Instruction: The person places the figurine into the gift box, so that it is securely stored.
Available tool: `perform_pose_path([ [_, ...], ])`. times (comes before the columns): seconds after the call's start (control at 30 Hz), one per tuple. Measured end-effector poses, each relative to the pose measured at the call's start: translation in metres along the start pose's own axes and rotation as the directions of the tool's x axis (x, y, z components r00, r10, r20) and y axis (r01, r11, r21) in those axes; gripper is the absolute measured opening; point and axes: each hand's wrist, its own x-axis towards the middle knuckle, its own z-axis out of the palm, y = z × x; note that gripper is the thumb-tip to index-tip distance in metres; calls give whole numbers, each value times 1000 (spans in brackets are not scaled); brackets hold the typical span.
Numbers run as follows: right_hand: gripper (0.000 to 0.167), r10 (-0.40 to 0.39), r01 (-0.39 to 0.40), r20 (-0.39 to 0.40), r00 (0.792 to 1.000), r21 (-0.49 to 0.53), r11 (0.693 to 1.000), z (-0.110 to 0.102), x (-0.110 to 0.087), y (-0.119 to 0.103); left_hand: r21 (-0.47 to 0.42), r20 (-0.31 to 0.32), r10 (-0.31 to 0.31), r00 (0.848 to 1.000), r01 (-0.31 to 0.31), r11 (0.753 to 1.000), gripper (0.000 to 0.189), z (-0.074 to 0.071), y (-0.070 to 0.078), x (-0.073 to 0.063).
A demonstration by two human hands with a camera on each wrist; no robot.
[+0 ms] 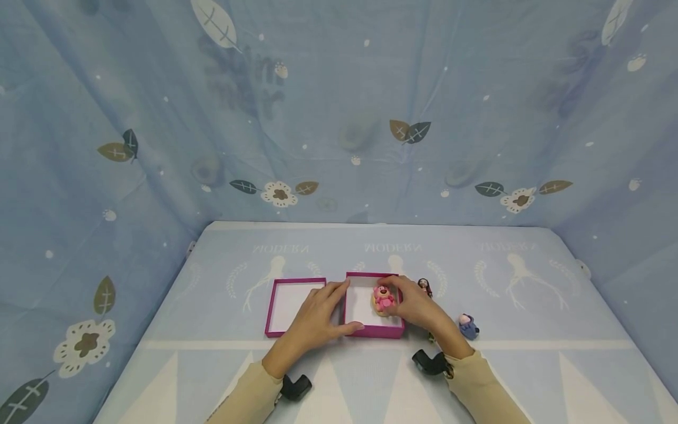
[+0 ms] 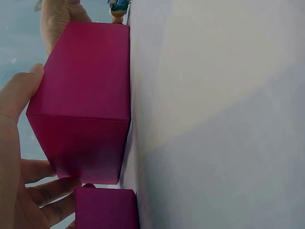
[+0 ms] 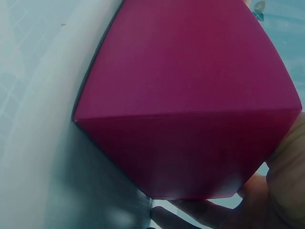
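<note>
An open magenta box with a white inside sits mid-table. Inside it a pink bear figurine leans toward the right wall, and my right hand pinches it between thumb and fingers. My left hand straddles the box's front left corner. Its fingers lie fairly straight along the left wall, and the thumb rests against the front wall's upper edge. In the right wrist view the box hides the bear, and some right-hand fingers show beyond its side wall.
Left of the box lies a shallower magenta tray or lid, white inside. Right of the box, a dark-haired doll figurine is partly behind my right hand, a small greenish figure peeks out below, and a blue figurine sits farther right.
</note>
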Motion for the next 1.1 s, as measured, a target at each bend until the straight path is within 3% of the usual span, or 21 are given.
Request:
perform_pose_path([
  [0.43,59,-17,17,-2,1000,4,1000,0,0,3,4,-8,14,1000,-14,1000,97,-1,0,0],
  [0.63,57,-64,64,13,998,-20,998,-2,-1,4,1,-10,17,1000,-17,1000,96,-1,1,0],
  [0.83,65,-142,143,20,990,-35,989,-14,-7,-2,-9,-9,18,1000,-18,1000,95,-3,3,0],
  [1.1,66,-136,136,-22,991,-1,991,-36,-18,-3,-1,-7,7,1000,-7,1000,94,-4,4,-2],
])
